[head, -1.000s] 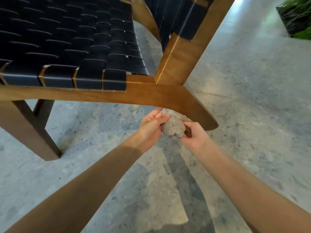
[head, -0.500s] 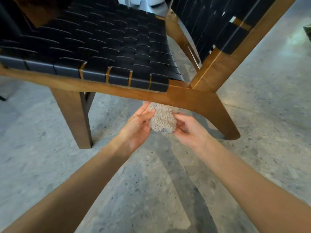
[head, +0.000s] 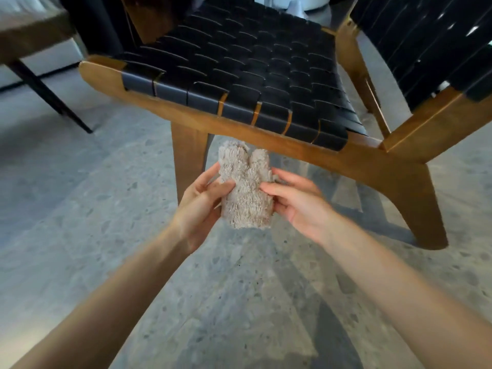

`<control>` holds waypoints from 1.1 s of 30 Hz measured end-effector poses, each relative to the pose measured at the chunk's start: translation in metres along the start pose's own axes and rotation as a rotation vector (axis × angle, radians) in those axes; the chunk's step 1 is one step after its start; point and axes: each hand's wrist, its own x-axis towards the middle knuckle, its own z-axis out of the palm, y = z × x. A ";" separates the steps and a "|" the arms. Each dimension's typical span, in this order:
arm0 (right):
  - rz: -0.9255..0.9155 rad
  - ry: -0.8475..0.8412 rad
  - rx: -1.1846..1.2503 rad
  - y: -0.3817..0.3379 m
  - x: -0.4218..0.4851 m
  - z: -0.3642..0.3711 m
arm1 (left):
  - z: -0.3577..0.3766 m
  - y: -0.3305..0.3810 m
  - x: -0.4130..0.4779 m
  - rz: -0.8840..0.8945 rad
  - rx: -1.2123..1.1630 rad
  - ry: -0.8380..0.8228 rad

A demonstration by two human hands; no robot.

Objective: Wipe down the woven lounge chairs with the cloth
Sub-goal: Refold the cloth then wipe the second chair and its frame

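1. Cloth [head: 246, 193], fluffy and beige, is held bunched in the near middle of the scene. It is just in front of the wooden rail [head: 266, 135] of the woven lounge chair [head: 253, 67] and apart from it.
2. It is pinched by the left hand [head: 199, 206], thumb on the near face and fingers behind. Its right edge is gripped the same way by the right hand [head: 298, 206].
3. No part of the chair is touched by the cloth, so no wiping stroke is under way. The cloth is judged to be readied or refolded for a stroke.
4. Whether the black seat, the backrest [head: 426, 49] at the far right or the frame has been wiped cannot be told, as no streaks or dust can be made out. All of them are best counted as left to do.
5. No container can be made out. A white object [head: 292, 4] at the far edge is cut off too much to be identified.
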 end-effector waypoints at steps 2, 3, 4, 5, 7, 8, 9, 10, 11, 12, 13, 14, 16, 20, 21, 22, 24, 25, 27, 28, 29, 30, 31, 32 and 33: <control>-0.039 0.028 -0.158 0.007 0.005 0.002 | -0.007 -0.006 0.002 -0.006 0.041 0.106; -0.052 0.039 -0.238 0.009 0.007 0.004 | -0.010 -0.008 0.003 -0.018 0.075 0.128; -0.054 0.045 -0.316 0.010 0.010 0.005 | -0.012 -0.009 0.004 -0.035 0.124 0.129; -0.044 0.047 -0.394 0.010 0.012 0.007 | -0.014 -0.010 0.005 -0.055 0.174 0.126; -0.006 0.036 -0.522 0.006 0.012 0.011 | -0.018 -0.007 0.006 -0.117 0.252 0.141; 0.017 0.023 -0.573 0.003 0.010 0.013 | -0.020 -0.005 0.005 -0.166 0.270 0.143; 0.049 -0.004 -0.626 -0.005 0.007 0.018 | -0.020 0.000 0.002 -0.221 0.274 0.129; 0.087 -0.040 -0.683 -0.012 0.002 0.021 | -0.019 0.006 -0.002 -0.275 0.288 0.102; 0.120 -0.074 -0.728 -0.021 -0.003 0.026 | -0.017 0.013 -0.007 -0.325 0.305 0.072; 0.145 -0.095 -0.763 -0.033 -0.009 0.031 | -0.014 0.024 -0.013 -0.370 0.323 0.053; 0.160 -0.099 -0.781 -0.047 -0.015 0.038 | -0.010 0.038 -0.019 -0.407 0.342 0.052; 0.172 -0.094 -0.781 -0.062 -0.022 0.045 | -0.005 0.054 -0.024 -0.431 0.358 0.063; 0.195 -0.088 -0.776 -0.098 -0.036 0.062 | 0.006 0.088 -0.031 -0.445 0.368 0.101; 0.180 -0.073 -0.824 -0.186 -0.065 0.103 | 0.035 0.183 -0.045 -0.415 0.476 0.111; 0.168 -0.062 -0.833 -0.210 -0.073 0.114 | 0.043 0.210 -0.048 -0.400 0.518 0.101; 0.157 -0.052 -0.837 -0.235 -0.081 0.126 | 0.052 0.240 -0.052 -0.387 0.554 0.093; 0.138 -0.038 -0.825 -0.285 -0.100 0.150 | 0.071 0.301 -0.062 -0.372 0.591 0.077; 0.126 -0.038 -0.814 -0.311 -0.110 0.163 | 0.080 0.331 -0.068 -0.364 0.604 0.078; 0.096 -0.040 -0.812 -0.362 -0.132 0.189 | 0.100 0.390 -0.086 -0.322 0.635 0.074; 0.076 -0.044 -0.825 -0.387 -0.145 0.201 | 0.110 0.419 -0.097 -0.295 0.662 0.061; 0.058 -0.046 -0.841 -0.412 -0.158 0.212 | 0.118 0.444 -0.106 -0.285 0.688 0.042; 0.037 -0.043 -0.855 -0.436 -0.172 0.222 | 0.126 0.470 -0.116 -0.270 0.709 0.020; 0.016 -0.034 -0.863 -0.460 -0.187 0.231 | 0.133 0.495 -0.124 -0.252 0.725 0.004; -0.007 -0.023 -0.871 -0.482 -0.201 0.239 | 0.143 0.521 -0.134 -0.219 0.745 -0.006; -0.032 -0.010 -0.881 -0.503 -0.216 0.246 | 0.151 0.545 -0.142 -0.201 0.769 -0.017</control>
